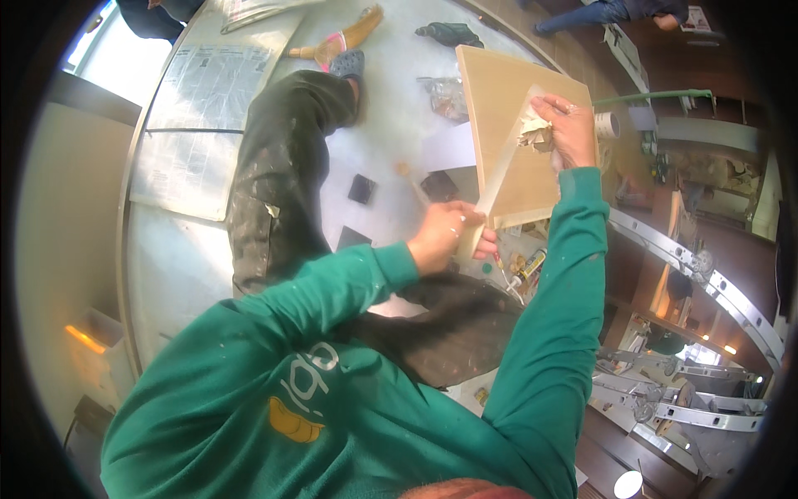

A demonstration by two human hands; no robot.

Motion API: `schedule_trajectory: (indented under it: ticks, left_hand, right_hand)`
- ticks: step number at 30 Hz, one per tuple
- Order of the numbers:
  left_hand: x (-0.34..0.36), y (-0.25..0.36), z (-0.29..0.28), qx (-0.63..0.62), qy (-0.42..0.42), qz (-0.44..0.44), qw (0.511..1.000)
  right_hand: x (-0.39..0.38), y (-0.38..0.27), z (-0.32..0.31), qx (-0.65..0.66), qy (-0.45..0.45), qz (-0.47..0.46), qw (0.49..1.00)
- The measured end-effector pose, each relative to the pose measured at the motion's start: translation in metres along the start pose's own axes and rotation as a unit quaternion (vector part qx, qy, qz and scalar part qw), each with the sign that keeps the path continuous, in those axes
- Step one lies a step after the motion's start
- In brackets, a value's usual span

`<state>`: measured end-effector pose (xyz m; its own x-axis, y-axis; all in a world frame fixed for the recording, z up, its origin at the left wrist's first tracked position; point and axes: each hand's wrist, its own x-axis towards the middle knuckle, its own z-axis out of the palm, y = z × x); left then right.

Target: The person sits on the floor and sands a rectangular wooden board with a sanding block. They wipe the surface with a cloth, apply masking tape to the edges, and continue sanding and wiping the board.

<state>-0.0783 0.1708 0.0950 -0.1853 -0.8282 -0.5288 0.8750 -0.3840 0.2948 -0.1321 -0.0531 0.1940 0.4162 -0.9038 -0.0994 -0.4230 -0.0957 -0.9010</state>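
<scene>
My right hand (564,129) is closed on a crumpled pale wad of tape or paper (534,131) over a light wooden board (490,116), which stands tilted at the right of centre. A long translucent strip of tape (509,175) runs from that wad down to my left hand (449,233), whose curled fingers hold its lower end near the board's lower left corner. Whether the strip touches the board along its length I cannot tell. Below the board lie a caulk tube (529,266) and small tools, partly hidden by my right sleeve.
My legs rest on a pale work surface (386,116) with dark squares (362,190), a brush (366,25) and a clear bag (445,98). Paper-covered panels (191,108) lie left. Aluminium ladders (723,308) stand right, beyond the edge. Another person (598,12) shows at top right, another (154,17) top left.
</scene>
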Motion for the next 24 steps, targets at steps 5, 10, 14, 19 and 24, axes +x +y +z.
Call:
schedule_trajectory:
  ticks: [5,10,14,19,24]
  left_hand:
    - [0.02,0.007,0.027,-0.057,0.025,-0.008,0.998]
    - [0.054,0.012,0.029,-0.145,0.063,0.014,0.987]
    - [0.07,0.029,0.02,-0.15,0.076,0.021,0.986]
    - [0.079,0.048,0.014,-0.167,0.058,0.043,0.983]
    - [0.088,0.055,0.007,-0.184,0.039,0.049,0.981]
  right_hand:
    - [0.056,0.009,0.019,-0.032,-0.1,0.018,0.994]
    - [0.109,0.019,0.035,-0.141,-0.128,0.063,0.98]
    - [0.146,0.047,0.047,-0.111,-0.141,0.072,0.981]
    - [0.178,0.07,0.063,-0.139,-0.164,0.068,0.974]
    - [0.19,0.066,0.08,-0.135,-0.159,0.098,0.973]
